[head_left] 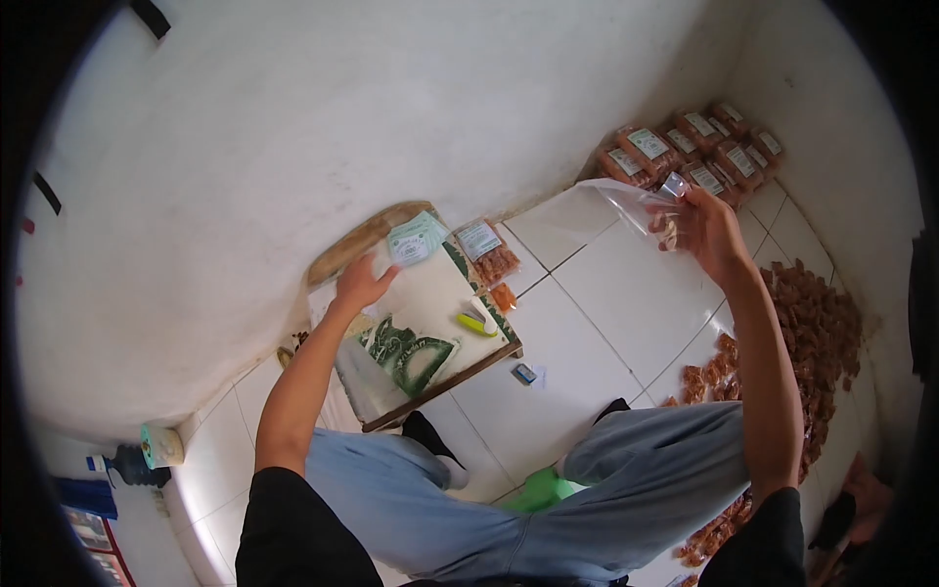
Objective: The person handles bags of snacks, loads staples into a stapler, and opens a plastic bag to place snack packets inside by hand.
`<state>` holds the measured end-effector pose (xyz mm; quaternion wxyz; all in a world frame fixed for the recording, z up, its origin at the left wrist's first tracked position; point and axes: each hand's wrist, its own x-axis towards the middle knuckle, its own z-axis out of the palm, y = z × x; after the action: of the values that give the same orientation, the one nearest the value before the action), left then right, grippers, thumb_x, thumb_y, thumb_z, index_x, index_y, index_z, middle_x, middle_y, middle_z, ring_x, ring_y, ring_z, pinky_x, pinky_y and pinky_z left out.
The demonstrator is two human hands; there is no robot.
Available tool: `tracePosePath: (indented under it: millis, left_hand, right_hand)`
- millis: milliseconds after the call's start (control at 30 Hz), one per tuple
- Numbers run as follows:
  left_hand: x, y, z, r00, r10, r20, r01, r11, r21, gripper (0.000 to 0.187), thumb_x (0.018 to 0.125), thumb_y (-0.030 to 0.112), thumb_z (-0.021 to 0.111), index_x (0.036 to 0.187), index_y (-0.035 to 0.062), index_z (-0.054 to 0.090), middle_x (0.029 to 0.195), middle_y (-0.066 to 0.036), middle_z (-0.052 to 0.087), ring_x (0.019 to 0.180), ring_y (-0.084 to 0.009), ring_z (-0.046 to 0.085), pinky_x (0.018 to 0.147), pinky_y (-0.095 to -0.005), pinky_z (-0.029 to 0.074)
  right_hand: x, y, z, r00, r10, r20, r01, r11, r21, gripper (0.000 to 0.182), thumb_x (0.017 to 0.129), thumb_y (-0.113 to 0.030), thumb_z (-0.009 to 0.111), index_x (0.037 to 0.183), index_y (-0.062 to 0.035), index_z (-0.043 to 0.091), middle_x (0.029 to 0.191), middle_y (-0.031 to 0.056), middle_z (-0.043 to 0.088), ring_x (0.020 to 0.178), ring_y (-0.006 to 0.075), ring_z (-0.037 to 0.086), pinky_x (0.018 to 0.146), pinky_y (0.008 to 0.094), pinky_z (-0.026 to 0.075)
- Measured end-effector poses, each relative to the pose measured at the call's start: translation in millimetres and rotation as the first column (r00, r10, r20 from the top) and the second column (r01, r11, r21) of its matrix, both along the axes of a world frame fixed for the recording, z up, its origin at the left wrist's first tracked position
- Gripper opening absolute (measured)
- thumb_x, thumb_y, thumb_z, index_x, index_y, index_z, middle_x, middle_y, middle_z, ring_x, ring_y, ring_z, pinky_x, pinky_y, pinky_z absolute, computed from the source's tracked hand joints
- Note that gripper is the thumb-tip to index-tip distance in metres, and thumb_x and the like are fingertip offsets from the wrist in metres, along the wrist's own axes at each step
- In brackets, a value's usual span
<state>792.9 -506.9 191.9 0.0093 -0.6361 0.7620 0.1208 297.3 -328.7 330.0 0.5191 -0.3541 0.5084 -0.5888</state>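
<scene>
Raised at the right, my right hand point(716, 233) is closed on a clear plastic bag point(634, 207), which hangs out to the left with a shiny patch near the fingertips. My left hand point(362, 284) is over the low table point(430, 303), finger and thumb apart, right at the edge of a stack of pale green printed labels point(417, 239). A filled, labelled bag of brown snacks point(489, 250) lies at the table's far right edge. Close to the near right edge rests a yellow-green stapler point(477, 319).
Packed, labelled bags point(685, 147) are piled in the back corner. A large heap of small brown packets point(807, 342) covers the floor at right. A small blue box point(525, 374) lies on the white tiles; a green bag point(541, 491) sits between the legs.
</scene>
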Motion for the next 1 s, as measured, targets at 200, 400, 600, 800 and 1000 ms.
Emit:
tracePosePath:
  millis: [200, 400, 600, 800, 1000]
  left_hand:
    - [-134.7, 54.1, 81.6, 0.663, -0.573, -0.482, 0.550, 0.809, -0.207, 0.102, 0.073, 0.056, 0.074, 0.147, 0.0080, 0.024, 0.143, -0.021, 0.040, 0.134, -0.0322, 0.036, 0.111, -0.0415, 0.030]
    - [-176.8, 109.1, 115.4, 0.537, -0.263, -0.801, 0.656, 0.728, 0.201, 0.061, 0.087, 0.037, 0.067, 0.132, 0.0020, 0.045, 0.127, -0.018, 0.056, 0.117, -0.0290, 0.055, 0.102, -0.0391, 0.043]
    - [-142.4, 125.3, 129.8, 0.530, 0.199, -0.825, 0.667, 0.503, 0.550, 0.030, 0.096, 0.021, 0.055, 0.116, -0.0011, 0.058, 0.111, -0.014, 0.066, 0.100, -0.0235, 0.066, 0.084, -0.0330, 0.054]
    - [-129.3, 115.3, 108.8, 0.238, 0.479, -0.845, 0.554, 0.647, 0.523, 0.030, 0.096, 0.021, 0.056, 0.116, -0.0003, 0.058, 0.111, -0.013, 0.066, 0.099, -0.0238, 0.066, 0.083, -0.0349, 0.054]
    - [-135.2, 113.9, 127.5, 0.154, 0.473, -0.867, 0.527, 0.703, 0.477, 0.024, 0.095, 0.019, 0.056, 0.109, 0.0007, 0.061, 0.112, -0.014, 0.065, 0.099, -0.0243, 0.065, 0.084, -0.0373, 0.053]
  right_hand:
    - [31.6, 4.9, 39.6, 0.980, 0.186, -0.069, -0.185, 0.982, 0.024, 0.027, 0.095, -0.027, 0.038, 0.093, -0.0062, 0.054, 0.082, 0.0146, 0.068, 0.057, 0.0187, 0.062, 0.043, 0.0276, 0.046]
    - [40.7, -6.5, 84.6, 0.927, 0.204, -0.315, -0.215, 0.977, 0.000, 0.025, 0.096, -0.027, 0.044, 0.092, -0.0066, 0.059, 0.071, 0.0070, 0.063, 0.042, 0.0073, 0.044, 0.036, 0.0231, 0.032]
    - [20.0, -55.2, 66.7, 0.688, -0.001, -0.726, -0.060, 0.997, -0.058, 0.026, 0.093, -0.026, 0.061, 0.105, -0.0031, 0.061, 0.076, 0.0009, 0.060, 0.054, 0.0049, 0.043, 0.050, 0.0200, 0.037]
    - [38.2, -45.2, 30.0, 0.067, -0.748, -0.661, 0.116, 0.664, -0.739, 0.029, 0.092, -0.031, 0.060, 0.105, -0.0056, 0.063, 0.085, 0.0060, 0.066, 0.073, 0.0161, 0.061, 0.066, 0.0304, 0.049]
    - [80.2, 10.7, 9.6, 0.671, 0.082, -0.737, 0.049, 0.987, 0.154, 0.047, 0.089, -0.039, 0.066, 0.117, -0.0026, 0.059, 0.105, 0.0120, 0.065, 0.095, 0.0194, 0.062, 0.081, 0.0330, 0.050]
